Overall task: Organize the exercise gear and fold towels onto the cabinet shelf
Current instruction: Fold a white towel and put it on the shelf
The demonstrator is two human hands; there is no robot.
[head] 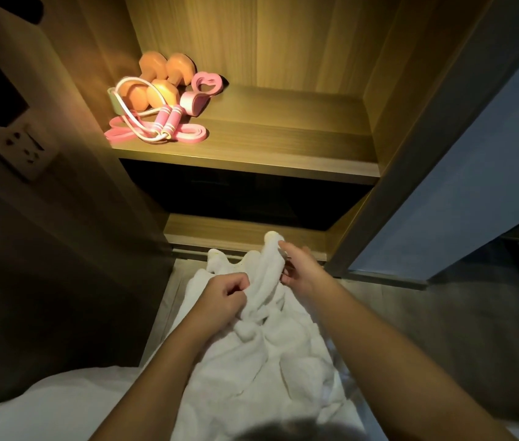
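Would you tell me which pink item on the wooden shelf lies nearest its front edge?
The flat pink resistance band, looped under the pink-handled skipping rope; the pink heart-shaped ring sits farther back.

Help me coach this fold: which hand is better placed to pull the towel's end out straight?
Probably the right hand: it pinches the raised end of the towel, above the rest of the cloth. The left hand grips bunched cloth lower down, better suited to anchoring.

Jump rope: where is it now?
In the head view, the jump rope lies at the shelf's left end, before the dumbbells, on a pink band.
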